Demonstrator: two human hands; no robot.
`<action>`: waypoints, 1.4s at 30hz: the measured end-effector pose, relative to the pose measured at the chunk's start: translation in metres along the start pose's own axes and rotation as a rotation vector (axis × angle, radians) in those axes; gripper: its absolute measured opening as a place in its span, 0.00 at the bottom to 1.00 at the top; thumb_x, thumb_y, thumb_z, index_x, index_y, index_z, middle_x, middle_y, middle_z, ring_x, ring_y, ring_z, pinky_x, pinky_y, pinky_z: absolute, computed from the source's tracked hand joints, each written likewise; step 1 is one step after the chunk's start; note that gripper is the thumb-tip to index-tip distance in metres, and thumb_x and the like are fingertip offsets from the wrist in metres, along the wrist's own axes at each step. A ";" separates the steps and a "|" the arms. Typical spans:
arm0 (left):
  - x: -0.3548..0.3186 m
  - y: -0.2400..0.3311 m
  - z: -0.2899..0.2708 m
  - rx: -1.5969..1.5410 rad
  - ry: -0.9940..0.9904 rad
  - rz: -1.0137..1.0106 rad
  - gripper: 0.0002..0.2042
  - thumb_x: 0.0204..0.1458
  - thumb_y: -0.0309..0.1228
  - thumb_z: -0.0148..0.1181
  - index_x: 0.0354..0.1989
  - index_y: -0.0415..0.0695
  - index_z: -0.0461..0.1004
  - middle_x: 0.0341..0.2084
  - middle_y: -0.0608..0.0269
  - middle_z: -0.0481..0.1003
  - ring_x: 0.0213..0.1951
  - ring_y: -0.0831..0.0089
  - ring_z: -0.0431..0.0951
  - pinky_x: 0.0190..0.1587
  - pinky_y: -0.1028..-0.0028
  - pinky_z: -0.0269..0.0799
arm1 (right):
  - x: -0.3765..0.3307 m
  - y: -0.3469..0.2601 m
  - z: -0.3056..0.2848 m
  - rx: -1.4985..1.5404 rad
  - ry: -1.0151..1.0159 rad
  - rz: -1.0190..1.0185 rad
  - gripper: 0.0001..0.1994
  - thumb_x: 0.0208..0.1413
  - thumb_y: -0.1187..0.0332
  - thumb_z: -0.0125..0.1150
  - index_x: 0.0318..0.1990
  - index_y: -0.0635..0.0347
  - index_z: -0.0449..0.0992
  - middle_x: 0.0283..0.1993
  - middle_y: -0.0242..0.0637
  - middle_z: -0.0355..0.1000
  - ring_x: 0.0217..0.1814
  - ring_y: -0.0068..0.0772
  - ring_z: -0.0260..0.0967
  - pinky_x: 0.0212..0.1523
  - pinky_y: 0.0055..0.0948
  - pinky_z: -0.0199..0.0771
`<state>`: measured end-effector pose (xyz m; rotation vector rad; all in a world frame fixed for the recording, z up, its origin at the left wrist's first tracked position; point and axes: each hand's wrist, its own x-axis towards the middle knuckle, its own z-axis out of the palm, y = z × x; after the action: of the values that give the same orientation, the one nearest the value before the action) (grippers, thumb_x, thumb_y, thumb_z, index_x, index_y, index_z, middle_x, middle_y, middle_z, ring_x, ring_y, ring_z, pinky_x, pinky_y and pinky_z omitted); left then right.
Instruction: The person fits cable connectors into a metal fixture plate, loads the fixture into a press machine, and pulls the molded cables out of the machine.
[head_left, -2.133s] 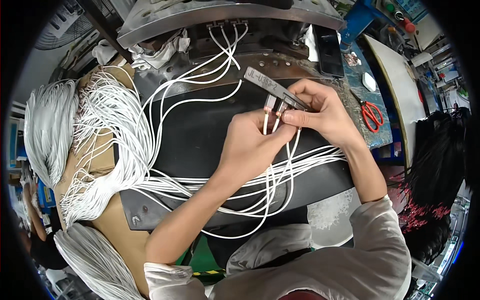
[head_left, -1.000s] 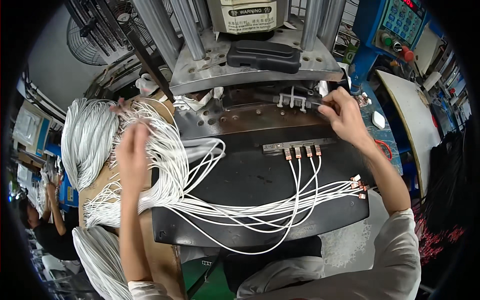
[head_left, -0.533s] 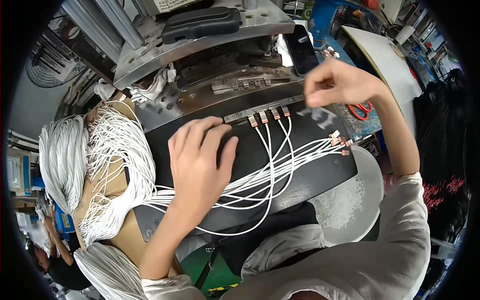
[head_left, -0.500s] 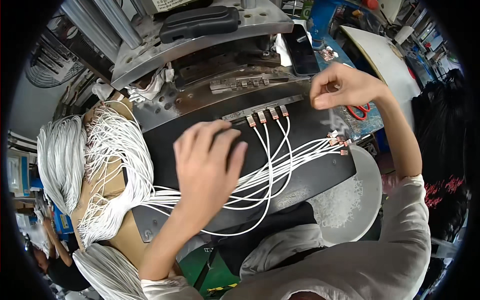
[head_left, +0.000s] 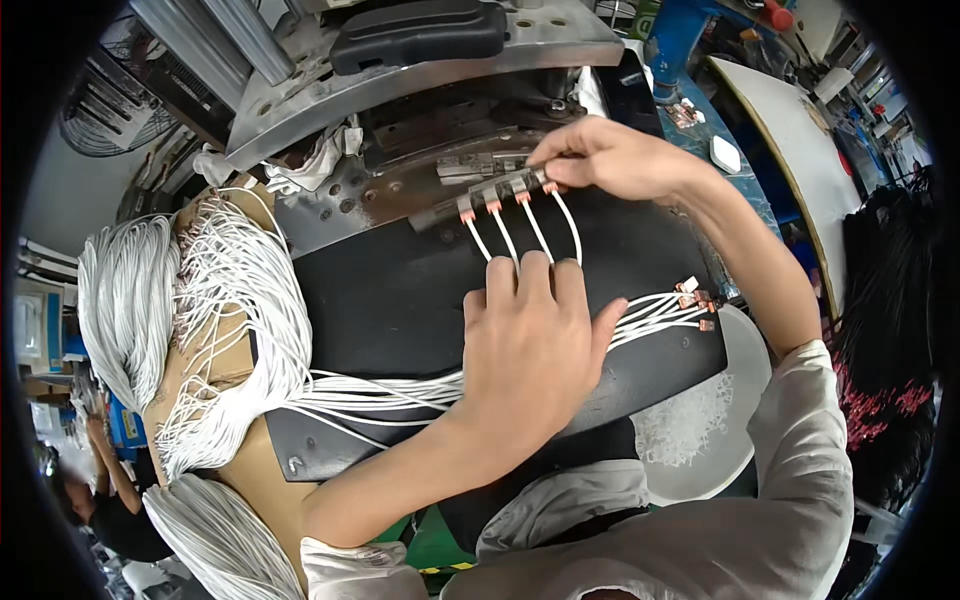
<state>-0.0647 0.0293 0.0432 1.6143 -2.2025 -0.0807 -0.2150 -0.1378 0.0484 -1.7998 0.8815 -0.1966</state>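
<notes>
My right hand (head_left: 610, 160) pinches the right end of a narrow metal bar fixture (head_left: 433, 217). Several white cables (head_left: 505, 238) hang from this bar, their orange-and-metal connectors (head_left: 494, 207) seated in a row along it. Over those cables lies my left hand (head_left: 535, 345), its fingers side by side and curled onto them, thumb apart; its fingertips are partly out of sight. Beyond the bar, a slotted metal block (head_left: 470, 168) sits on the press bed. More cables with loose connector ends (head_left: 700, 300) lie to the right of my left hand.
A black board (head_left: 370, 275) spans the work area below the metal press (head_left: 420, 85). Thick bundles of white cable (head_left: 125, 310) rest at left on cardboard. A pale bowl of small white scraps (head_left: 690, 430) stands at right. A co-worker's arm (head_left: 115, 465) shows far left.
My right hand has come left and taken hold of the bar's end. The bar with its connectors has shifted left and away from me. My left hand has moved right onto the cables.
</notes>
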 end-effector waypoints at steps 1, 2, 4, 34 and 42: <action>0.008 -0.009 0.005 -0.015 0.098 0.034 0.16 0.55 0.40 0.61 0.36 0.37 0.75 0.32 0.53 0.73 0.39 0.56 0.73 0.38 0.59 0.69 | 0.012 -0.004 -0.006 -0.005 0.129 -0.018 0.14 0.62 0.72 0.54 0.53 0.64 0.75 0.46 0.38 0.76 0.47 0.26 0.69 0.51 0.30 0.70; 0.013 -0.023 0.010 -0.027 0.193 0.061 0.14 0.56 0.38 0.60 0.34 0.37 0.75 0.30 0.53 0.73 0.38 0.56 0.74 0.38 0.61 0.69 | 0.029 -0.009 -0.007 -0.007 0.251 -0.037 0.14 0.61 0.72 0.55 0.53 0.63 0.75 0.45 0.36 0.76 0.47 0.23 0.69 0.51 0.29 0.70; 0.060 -0.063 0.027 -0.007 0.388 0.184 0.09 0.56 0.32 0.58 0.30 0.38 0.75 0.23 0.52 0.73 0.32 0.55 0.74 0.36 0.63 0.68 | 0.056 -0.023 -0.009 -0.109 0.412 -0.121 0.14 0.61 0.72 0.55 0.53 0.62 0.75 0.46 0.37 0.76 0.46 0.24 0.69 0.51 0.29 0.70; -0.097 -0.064 -0.063 -1.114 -0.176 0.083 0.25 0.47 0.33 0.70 0.54 0.36 0.74 0.49 0.47 0.76 0.46 0.53 0.78 0.48 0.60 0.73 | -0.140 -0.002 0.110 0.300 -0.806 -0.545 0.27 0.58 0.62 0.66 0.61 0.65 0.68 0.58 0.49 0.69 0.53 0.45 0.70 0.55 0.38 0.70; -0.296 -0.051 0.060 -1.747 0.157 -1.104 0.18 0.62 0.42 0.53 0.46 0.35 0.70 0.35 0.50 0.76 0.36 0.65 0.79 0.34 0.68 0.76 | -0.240 0.185 0.270 1.246 0.372 0.442 0.22 0.65 0.56 0.53 0.58 0.63 0.68 0.60 0.39 0.68 0.56 0.36 0.67 0.54 0.35 0.68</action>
<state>0.0335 0.2749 -0.1113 1.2039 -0.2423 -1.5143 -0.3324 0.1903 -0.1589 -0.4012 1.0385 -0.6374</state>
